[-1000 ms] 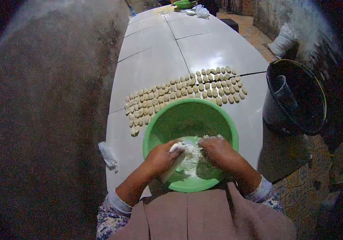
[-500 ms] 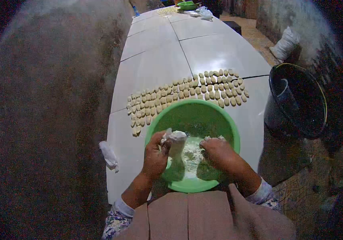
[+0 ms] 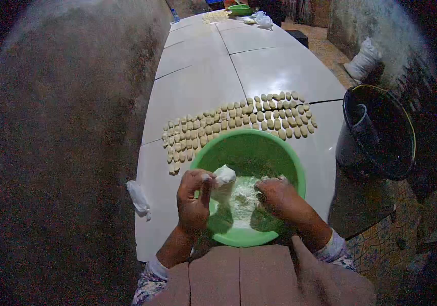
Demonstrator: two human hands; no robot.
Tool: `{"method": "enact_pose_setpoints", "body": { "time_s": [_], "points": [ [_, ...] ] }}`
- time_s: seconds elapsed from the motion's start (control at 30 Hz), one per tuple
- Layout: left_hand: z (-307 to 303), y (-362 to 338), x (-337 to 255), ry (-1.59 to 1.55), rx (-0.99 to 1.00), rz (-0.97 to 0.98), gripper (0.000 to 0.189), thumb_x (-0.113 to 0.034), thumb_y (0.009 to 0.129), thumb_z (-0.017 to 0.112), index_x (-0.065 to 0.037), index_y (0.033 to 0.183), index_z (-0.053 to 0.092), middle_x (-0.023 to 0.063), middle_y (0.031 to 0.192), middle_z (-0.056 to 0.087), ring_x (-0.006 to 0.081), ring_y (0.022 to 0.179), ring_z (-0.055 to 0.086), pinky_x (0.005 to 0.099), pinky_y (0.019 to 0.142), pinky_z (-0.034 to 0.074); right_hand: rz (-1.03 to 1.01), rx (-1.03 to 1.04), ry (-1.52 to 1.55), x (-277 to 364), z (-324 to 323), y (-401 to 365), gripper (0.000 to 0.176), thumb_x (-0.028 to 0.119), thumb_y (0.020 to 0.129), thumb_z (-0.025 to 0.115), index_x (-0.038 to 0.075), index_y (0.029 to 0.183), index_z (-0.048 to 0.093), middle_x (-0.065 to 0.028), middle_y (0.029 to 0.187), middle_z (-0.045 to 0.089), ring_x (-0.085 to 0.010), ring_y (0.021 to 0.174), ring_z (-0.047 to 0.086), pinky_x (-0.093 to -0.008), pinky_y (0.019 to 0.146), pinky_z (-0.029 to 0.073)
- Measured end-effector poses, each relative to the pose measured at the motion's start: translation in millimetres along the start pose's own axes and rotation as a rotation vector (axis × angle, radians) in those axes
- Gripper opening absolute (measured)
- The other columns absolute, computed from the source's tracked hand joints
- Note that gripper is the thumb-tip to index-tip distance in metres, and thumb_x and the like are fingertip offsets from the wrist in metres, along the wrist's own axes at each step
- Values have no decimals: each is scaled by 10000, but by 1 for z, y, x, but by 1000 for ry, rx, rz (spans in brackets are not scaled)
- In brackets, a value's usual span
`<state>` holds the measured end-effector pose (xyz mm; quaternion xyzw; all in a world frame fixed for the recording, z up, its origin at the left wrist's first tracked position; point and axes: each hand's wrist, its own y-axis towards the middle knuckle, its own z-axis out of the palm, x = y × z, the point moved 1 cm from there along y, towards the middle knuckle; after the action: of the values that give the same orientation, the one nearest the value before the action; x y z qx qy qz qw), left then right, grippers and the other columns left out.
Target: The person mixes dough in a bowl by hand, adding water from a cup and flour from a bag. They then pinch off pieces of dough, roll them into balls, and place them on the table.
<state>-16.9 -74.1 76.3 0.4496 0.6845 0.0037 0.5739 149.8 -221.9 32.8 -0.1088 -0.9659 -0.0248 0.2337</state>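
A wide green basin (image 3: pixel 296 153) holds loose white powder (image 3: pixel 243 201) that looks like flour. Over its left side, my left hand (image 3: pixel 194 196) pinches a small plastic bag (image 3: pixel 224 176) with white powder in it. My right hand (image 3: pixel 279 196) is inside the basin at the right, just over the powder. Its fingers are curled and dusted white; whether they hold anything is hidden. Behind the basin, many small pale oval dough pieces (image 3: pixel 231 123) lie in rows on the white tiled table (image 3: pixel 198 86).
A filled white plastic packet (image 3: pixel 138 199) lies at the table's left edge. To the right stands a black bucket (image 3: pixel 353 145) with a grey cylindrical thing inside. A white sack (image 3: pixel 364 61) leans on the right wall. Another green basin (image 3: pixel 240 10) sits at the far end.
My left hand has shifted slightly left and turned, with the plastic bag now held from its left end. My right hand has hardly moved above the powder.
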Motion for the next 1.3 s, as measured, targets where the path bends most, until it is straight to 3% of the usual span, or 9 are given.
{"method": "enact_pose_setpoints", "body": {
  "time_s": [0.3,0.4,0.57,0.63,0.87,0.93,0.97,1.17,1.3],
  "points": [
    [-14,8,4,-108,-122,-42,137,-112,889,583,2,841,641,125,959,608,259,971,557,372,918,409,-59,-22,12,1,-2,2,352,115,776,617,7,1108,572,-193,1016,629,-357,957,603,-453,851,466],
    [-22,14,-8,162,-183,44,198,-203,894,585,-35,820,659,107,954,646,286,1026,554,439,1043,283,-28,-57,-5,0,7,4,136,121,793,547,34,891,582,-181,840,609,-363,838,620,-513,751,466],
    [-17,16,-5,296,-168,101,184,-183,908,566,-45,843,670,98,939,663,287,1086,554,472,1088,212,-87,-140,-27,-2,11,-5,139,129,788,554,35,887,575,-182,834,602,-360,844,612,-496,744,466],
    [-11,21,20,19,-186,-45,177,-171,911,564,-34,868,665,94,926,668,267,1064,575,490,1092,220,-70,-77,93,-5,10,-2,220,137,804,599,52,1005,566,-177,899,600,-355,894,592,-499,811,438],
    [-71,48,-7,-38,-481,127,233,-177,960,493,18,986,619,92,908,661,162,849,593,294,821,450,-41,-47,-4,4,4,1,178,152,808,605,40,945,581,-180,870,601,-370,890,582,-500,799,417],
    [-111,51,7,90,-500,147,280,-221,971,472,9,999,630,87,896,662,165,840,607,299,791,466,6,1,33,1,6,3,175,169,829,591,50,956,584,-164,933,615,-370,940,581,-532,864,401],
    [-121,50,-12,154,-555,-58,295,-237,974,467,9,996,629,88,909,661,170,841,607,310,802,463,2,2,37,2,6,2,175,169,829,591,50,956,584,-164,933,615,-370,940,581,-532,864,401],
    [-188,29,52,97,-474,94,253,-222,955,519,6,978,628,74,924,646,154,820,588,292,799,463,-62,-92,7,6,2,0,134,124,806,544,33,891,594,-202,883,620,-382,905,597,-498,809,438],
    [-199,-1,81,-163,-441,-144,213,-202,937,554,-8,981,628,66,939,646,130,845,591,289,776,482,-5,-33,53,1,11,0,155,140,823,553,43,936,598,-209,897,613,-400,877,591,-487,794,442]
  ]
}}
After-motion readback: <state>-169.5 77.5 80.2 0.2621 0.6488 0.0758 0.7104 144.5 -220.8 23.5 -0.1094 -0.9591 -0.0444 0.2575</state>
